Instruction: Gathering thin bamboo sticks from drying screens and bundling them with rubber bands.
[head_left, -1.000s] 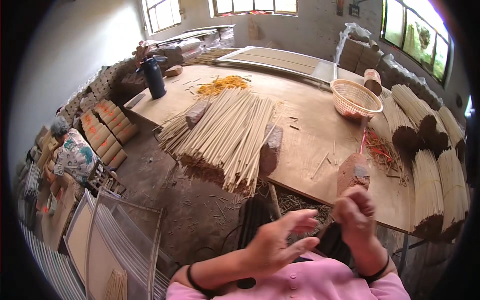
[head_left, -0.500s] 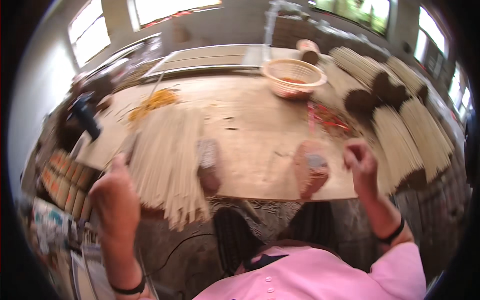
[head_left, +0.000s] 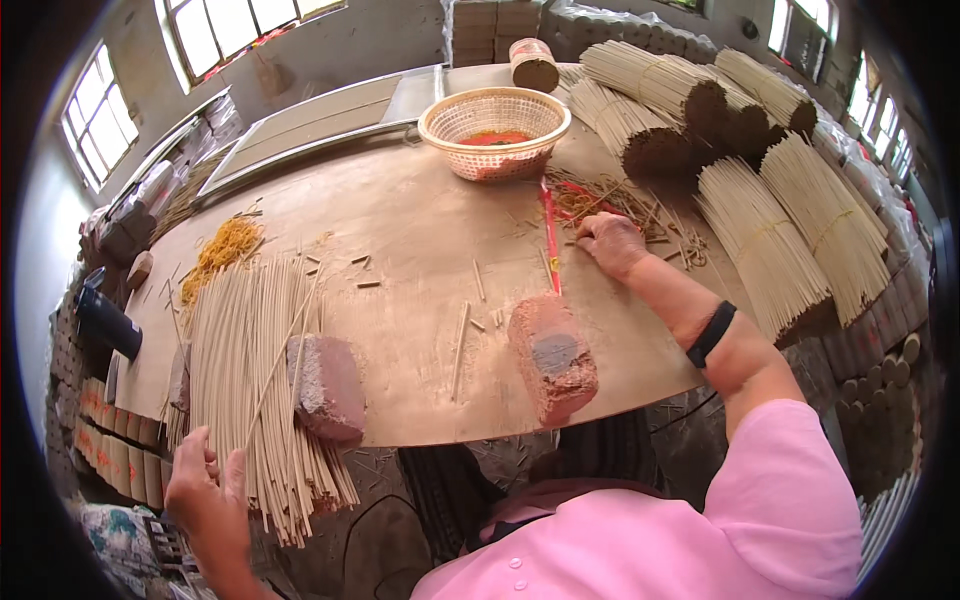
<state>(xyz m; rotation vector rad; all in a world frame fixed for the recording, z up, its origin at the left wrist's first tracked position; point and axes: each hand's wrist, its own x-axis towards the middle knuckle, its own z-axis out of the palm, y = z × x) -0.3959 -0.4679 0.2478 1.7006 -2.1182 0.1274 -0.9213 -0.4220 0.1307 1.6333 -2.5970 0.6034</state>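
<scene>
Loose thin beige sticks (head_left: 250,350) lie in a thick row over the table's near left edge, between a brick (head_left: 328,388) and a darker block (head_left: 180,378). Beside their lower ends is my left hand (head_left: 208,492), thumb and fingers apart, nothing seen in it. One stick slants across the row, its lower end near my thumb. My right hand (head_left: 612,243) reaches to a heap of red strips and broken stick pieces (head_left: 650,208). Its fingers are curled together; what they hold, if anything, is hidden. A red printed strip (head_left: 551,240) runs from the heap toward a reddish brick (head_left: 552,358).
A woven plastic basket (head_left: 494,135) with red bits inside stands at the back. Tied stick bundles (head_left: 765,245) are stacked at the right. Yellow rubber bands (head_left: 222,255) lie at the left, near a dark cup (head_left: 108,318). A framed panel (head_left: 320,120) rests behind.
My right hand has moved forward and left to the heap. My left hand has come back toward me, its fingers now apart. The view has swung to the right.
</scene>
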